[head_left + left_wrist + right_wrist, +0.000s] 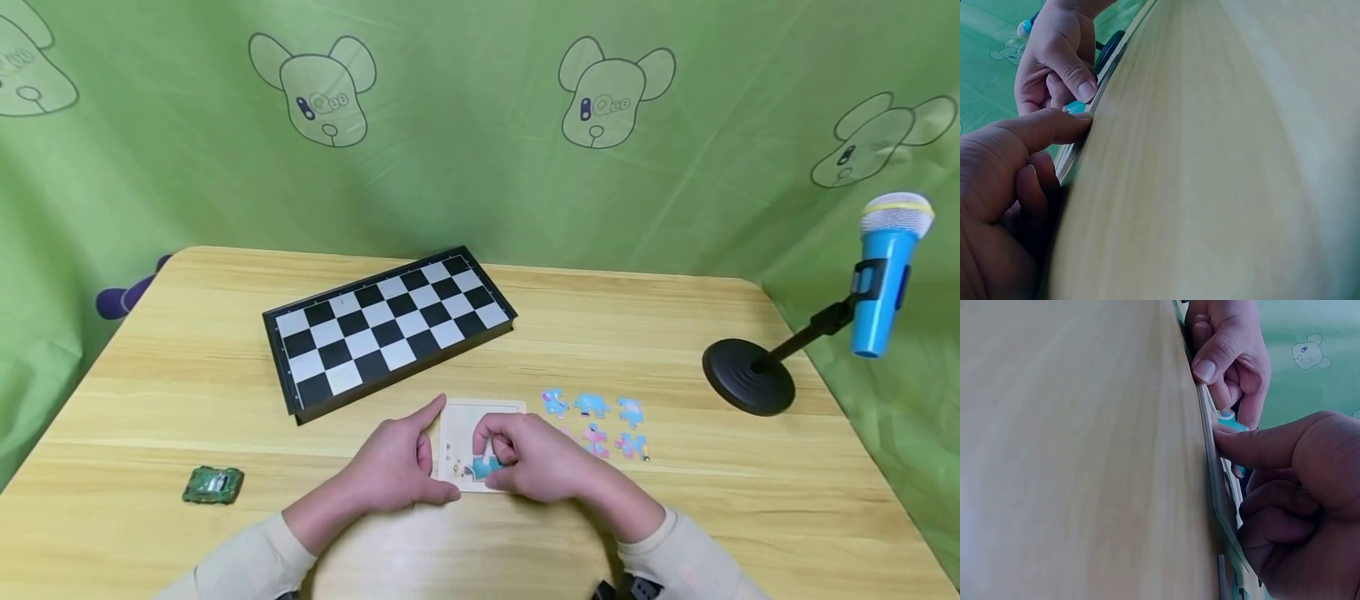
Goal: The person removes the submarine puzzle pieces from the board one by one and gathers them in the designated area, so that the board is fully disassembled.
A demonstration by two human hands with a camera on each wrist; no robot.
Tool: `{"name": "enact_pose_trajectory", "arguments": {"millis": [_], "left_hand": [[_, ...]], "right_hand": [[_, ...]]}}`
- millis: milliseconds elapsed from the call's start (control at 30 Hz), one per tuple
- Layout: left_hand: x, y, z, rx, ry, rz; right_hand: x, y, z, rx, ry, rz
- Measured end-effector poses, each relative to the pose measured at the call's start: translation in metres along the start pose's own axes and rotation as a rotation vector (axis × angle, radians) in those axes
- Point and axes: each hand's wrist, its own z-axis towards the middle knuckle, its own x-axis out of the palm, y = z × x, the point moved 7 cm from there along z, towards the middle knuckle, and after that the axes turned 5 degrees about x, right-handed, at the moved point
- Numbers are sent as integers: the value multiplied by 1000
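Note:
A pale, shallow puzzle tray (459,418) lies on the table in front of me. My left hand (392,468) holds its left side, the index finger at the upper left corner and the thumb at the lower one. Over the tray, my right hand (536,460) pinches a teal puzzle piece (483,468) between thumb and bent index finger, low against the tray. That piece is partly covered by the fingers; a bit of teal (1230,420) shows beside the thumb in the right wrist view. Several blue and pink puzzle pieces (592,404) lie right of the tray.
A folded black-and-white chessboard (390,323) lies behind the tray. On the left sits a small green toy car (213,485). A blue microphone (885,275) stands on a round black base (748,377) at the right. Green cloth (480,192) hangs behind the table.

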Motion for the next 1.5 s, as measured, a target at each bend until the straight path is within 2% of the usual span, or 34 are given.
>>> {"name": "enact_pose_trajectory", "arguments": {"millis": [300, 500, 633, 833, 1067, 1500], "left_hand": [[0, 0, 0, 7, -1, 10], [0, 0, 1, 15, 2, 16], [0, 0, 1, 11, 4, 17], [1, 0, 1, 14, 2, 15], [1, 1, 1, 5, 4, 12], [1, -1, 0, 4, 5, 1]], "right_hand": [[-2, 3, -2, -29, 1, 15], [-8, -1, -5, 25, -59, -97], [-7, -6, -7, 44, -65, -146], [-8, -4, -12, 36, -72, -120], [-19, -4, -25, 36, -137, -78], [-38, -25, -61, 29, -242, -43]]}}
